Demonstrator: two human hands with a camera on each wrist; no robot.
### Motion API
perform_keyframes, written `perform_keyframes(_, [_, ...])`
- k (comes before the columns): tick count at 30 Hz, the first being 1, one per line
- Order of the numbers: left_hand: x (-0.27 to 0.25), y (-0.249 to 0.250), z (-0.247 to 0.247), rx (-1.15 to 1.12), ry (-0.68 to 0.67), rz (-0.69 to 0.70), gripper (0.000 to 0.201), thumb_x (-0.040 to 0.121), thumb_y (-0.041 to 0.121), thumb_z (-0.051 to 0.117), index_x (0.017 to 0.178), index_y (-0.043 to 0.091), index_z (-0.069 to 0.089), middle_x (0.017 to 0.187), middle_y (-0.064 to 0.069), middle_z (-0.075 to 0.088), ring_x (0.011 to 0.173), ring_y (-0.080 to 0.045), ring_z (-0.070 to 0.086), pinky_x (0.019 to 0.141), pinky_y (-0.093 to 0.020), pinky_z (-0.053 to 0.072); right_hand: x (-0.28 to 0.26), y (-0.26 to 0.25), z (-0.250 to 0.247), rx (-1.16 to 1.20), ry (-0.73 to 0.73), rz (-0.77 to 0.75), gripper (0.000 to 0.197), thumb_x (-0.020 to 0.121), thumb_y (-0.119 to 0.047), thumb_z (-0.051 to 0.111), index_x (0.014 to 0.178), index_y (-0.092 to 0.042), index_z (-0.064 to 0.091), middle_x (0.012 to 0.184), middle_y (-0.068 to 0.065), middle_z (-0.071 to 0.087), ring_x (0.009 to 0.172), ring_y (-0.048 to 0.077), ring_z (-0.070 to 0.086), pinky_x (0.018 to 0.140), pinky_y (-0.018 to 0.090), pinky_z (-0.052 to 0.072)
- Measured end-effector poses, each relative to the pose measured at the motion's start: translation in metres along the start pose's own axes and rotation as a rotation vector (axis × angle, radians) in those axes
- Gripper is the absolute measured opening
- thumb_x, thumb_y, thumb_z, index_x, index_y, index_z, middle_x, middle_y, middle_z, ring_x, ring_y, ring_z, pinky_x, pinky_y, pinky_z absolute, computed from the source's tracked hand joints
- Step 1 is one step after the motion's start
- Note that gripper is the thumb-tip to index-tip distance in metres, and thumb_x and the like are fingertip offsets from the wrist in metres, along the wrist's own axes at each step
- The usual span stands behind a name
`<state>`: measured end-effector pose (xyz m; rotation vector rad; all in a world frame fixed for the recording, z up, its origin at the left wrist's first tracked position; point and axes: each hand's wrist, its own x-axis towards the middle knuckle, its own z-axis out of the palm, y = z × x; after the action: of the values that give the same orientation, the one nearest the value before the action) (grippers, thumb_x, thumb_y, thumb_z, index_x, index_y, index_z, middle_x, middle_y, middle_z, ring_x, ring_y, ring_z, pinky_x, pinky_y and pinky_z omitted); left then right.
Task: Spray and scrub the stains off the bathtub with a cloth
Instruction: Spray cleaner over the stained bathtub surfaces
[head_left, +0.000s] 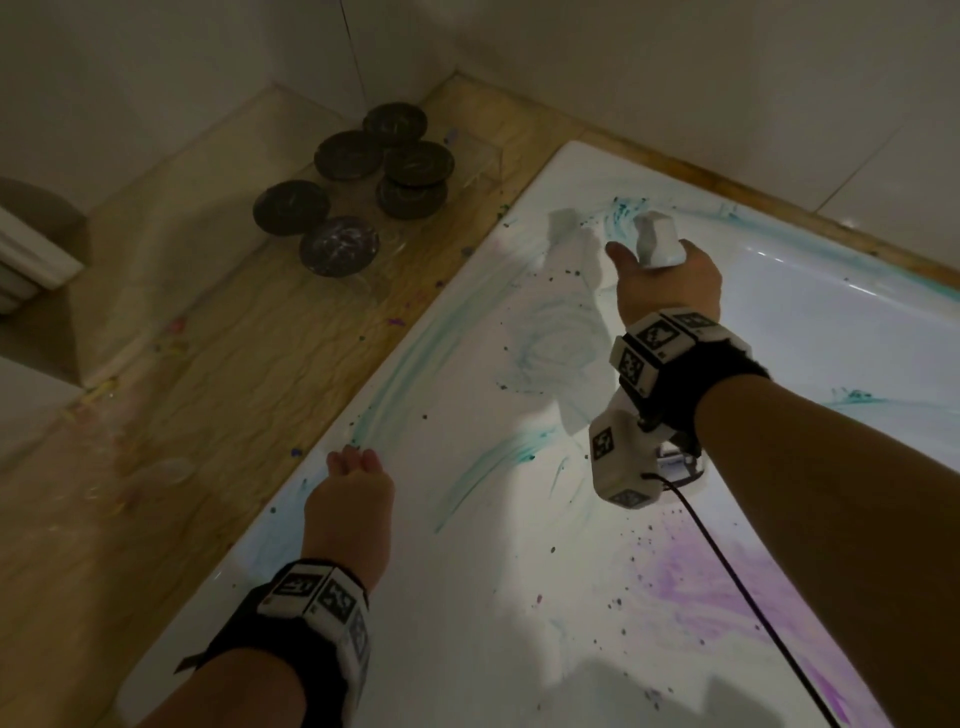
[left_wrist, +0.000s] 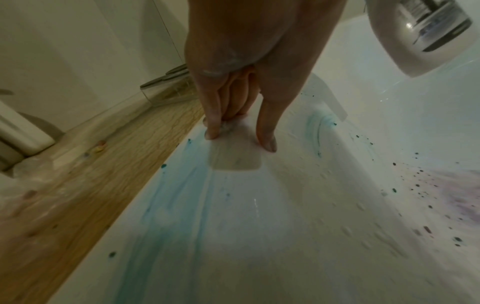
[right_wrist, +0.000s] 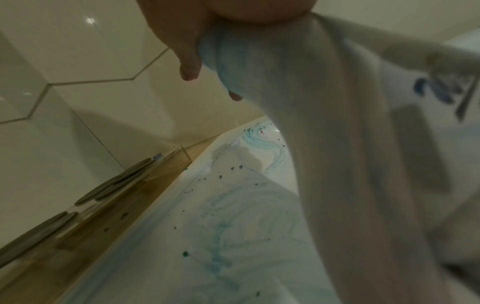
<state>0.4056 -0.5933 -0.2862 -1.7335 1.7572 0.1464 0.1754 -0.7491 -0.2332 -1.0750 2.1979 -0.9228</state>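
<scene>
The white bathtub (head_left: 467, 597) carries teal streaks (head_left: 395, 374) along its left rim, a pale teal swirl (head_left: 550, 353), a purple smear (head_left: 691, 587) and dark specks. My right hand (head_left: 670, 286) grips a white spray bottle (head_left: 657, 239) raised over the tub's far end. The bottle (right_wrist: 337, 164) fills the right wrist view, and its labelled base (left_wrist: 405, 41) shows in the left wrist view. My left hand (head_left: 353, 467) rests on the left rim with straight fingers (left_wrist: 213, 127) touching the wet teal streak (left_wrist: 182, 195). I see no cloth in any view.
A wooden surround (head_left: 208, 389) borders the tub, littered with coloured crumbs. On it stands a clear tray with several dark round lids (head_left: 363, 182). Tiled walls (right_wrist: 78, 51) close the corner. A black cable (head_left: 737, 582) hangs from my right wrist over the tub.
</scene>
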Motion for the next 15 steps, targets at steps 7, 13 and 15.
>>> perform_keyframes(7, [0.001,0.002,0.000,0.016,-0.003,-0.005,0.066,0.097,0.018,0.045,0.147,-0.002,0.007,0.153,-0.021,0.017,0.142,-0.029,0.022,0.109,-0.029,0.031,0.015,0.002,-0.013,0.009,0.035,-0.014,0.055,0.081,-0.048,0.064,0.121,-0.013,0.050,0.122,0.004,0.058,0.111,0.025,0.054,0.086,0.030,0.041])
perform_keyframes(13, [0.002,0.003,0.000,0.023,-0.012,-0.022,0.066,0.096,0.019,0.046,0.147,-0.001,0.009,0.152,-0.020,0.019,0.141,-0.028,0.024,0.107,-0.029,0.034,0.026,0.008,-0.022,-0.031,0.107,0.039,0.052,0.082,-0.053,0.059,0.113,-0.011,0.057,0.117,0.006,0.061,0.109,0.027,0.056,0.087,0.032,0.043])
perform_keyframes(15, [0.003,0.003,0.000,0.026,0.001,-0.019,0.065,0.096,0.018,0.046,0.147,-0.001,0.009,0.152,-0.020,0.019,0.141,-0.028,0.024,0.108,-0.029,0.033,0.030,0.011,-0.026,-0.039,0.129,0.042,0.054,0.082,-0.052,0.060,0.116,-0.010,0.055,0.120,0.007,0.059,0.112,0.028,0.055,0.090,0.033,0.042])
